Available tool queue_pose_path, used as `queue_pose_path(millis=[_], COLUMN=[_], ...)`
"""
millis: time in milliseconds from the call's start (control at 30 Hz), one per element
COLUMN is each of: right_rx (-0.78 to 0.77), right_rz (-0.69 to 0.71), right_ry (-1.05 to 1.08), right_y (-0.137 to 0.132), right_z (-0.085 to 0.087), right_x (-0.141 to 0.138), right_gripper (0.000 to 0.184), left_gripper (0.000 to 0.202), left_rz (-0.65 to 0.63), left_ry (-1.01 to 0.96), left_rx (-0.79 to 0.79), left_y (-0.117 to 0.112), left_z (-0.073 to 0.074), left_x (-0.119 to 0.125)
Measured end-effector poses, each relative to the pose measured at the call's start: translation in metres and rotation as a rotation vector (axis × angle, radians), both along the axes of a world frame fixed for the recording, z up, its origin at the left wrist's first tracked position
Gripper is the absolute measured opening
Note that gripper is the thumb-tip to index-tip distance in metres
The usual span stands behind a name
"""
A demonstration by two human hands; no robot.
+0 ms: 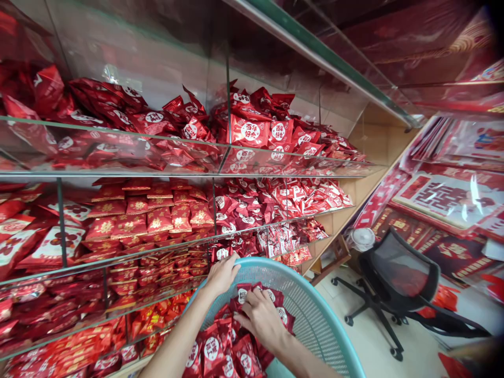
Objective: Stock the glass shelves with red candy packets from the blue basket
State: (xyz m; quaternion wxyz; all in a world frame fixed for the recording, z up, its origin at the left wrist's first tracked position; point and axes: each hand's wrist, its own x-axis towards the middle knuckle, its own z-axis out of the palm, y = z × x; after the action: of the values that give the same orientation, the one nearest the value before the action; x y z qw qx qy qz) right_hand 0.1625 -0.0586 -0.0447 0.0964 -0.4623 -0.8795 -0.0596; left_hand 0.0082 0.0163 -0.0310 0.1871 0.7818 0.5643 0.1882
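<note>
A round teal plastic basket (311,310) sits low in front of me, holding several red snack packets (220,349) with white round labels. My left hand (222,274) grips the basket's far rim, fingers curled over the edge. My right hand (258,315) reaches inside the basket, fingers bent down onto the red packets at the top of the pile; whether it has one pinched I cannot make out. Right behind the basket stand glass shelves (220,168) full of the same kind of red packets.
Glass shelf tiers with upright dividers fill the left and centre, packed with red packets (252,131) and red-gold pouches (153,215). A black mesh office chair (397,278) stands on the pale floor at right. Red paper decorations (449,197) cover the right wall.
</note>
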Motion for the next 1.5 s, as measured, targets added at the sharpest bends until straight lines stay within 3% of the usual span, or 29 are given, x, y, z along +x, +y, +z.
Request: queue_pose_path(millis=[167,300,533,600,800,933,1067,1167,1300,1400,1500], right_rx=[-0.026,-0.219,-0.573,-0.661,-0.828,-0.874,-0.528,-0.344,-0.245,-0.025,0.141], right_rz=[-0.324,-0.559,-0.516,-0.526,-0.469,-0.49,-0.501,-0.478,-0.365,-0.308,-0.301], right_ry=[0.063,0.103,0.686,0.83,1.121,1.015,0.609,0.456,0.53,0.592,0.56], right_y=[0.016,0.025,0.03,0.033,0.03,0.026,0.03,0.038,0.05,0.059,0.075], right_z=[0.023,0.02,-0.014,-0.012,0.016,0.004,-0.007,0.016,0.085,0.136,0.168], right_x=[0.013,0.031,0.043,0.047,0.054,0.049,0.047,0.047,0.038,0.024,0.008], right_gripper=[0.026,0.025,0.024,0.025,0.028,0.028,0.026,0.026,0.024,0.033,0.031], left_gripper=[0.027,0.027,0.028,0.028,0.028,0.026,0.025,0.025,0.025,0.026,0.027], left_rz=[-0.014,-0.018,-0.011,-0.017,-0.004,-0.012,-0.015,-0.005,-0.005,-0.007,-0.003], left_ry=[-0.021,-0.029,-0.016,-0.015,0.006,0.001,0.001,-0.008,-0.017,-0.006,0.012], left_rx=[0.023,0.011,-0.019,-0.008,-0.028,-0.03,-0.029,-0.038,-0.026,-0.011,-0.017], left_y=[-0.001,-0.002,-0.003,-0.002,-0.003,-0.004,-0.004,-0.004,-0.001,0.0,0.0], left_z=[-0.001,0.0,0.004,0.004,0.007,0.009,0.009,0.007,0.002,0.0,0.002], left_x=[-0.001,-0.001,-0.001,0.0,0.0,0.0,0.0,0.0,0.0,-0.001,-0.001])
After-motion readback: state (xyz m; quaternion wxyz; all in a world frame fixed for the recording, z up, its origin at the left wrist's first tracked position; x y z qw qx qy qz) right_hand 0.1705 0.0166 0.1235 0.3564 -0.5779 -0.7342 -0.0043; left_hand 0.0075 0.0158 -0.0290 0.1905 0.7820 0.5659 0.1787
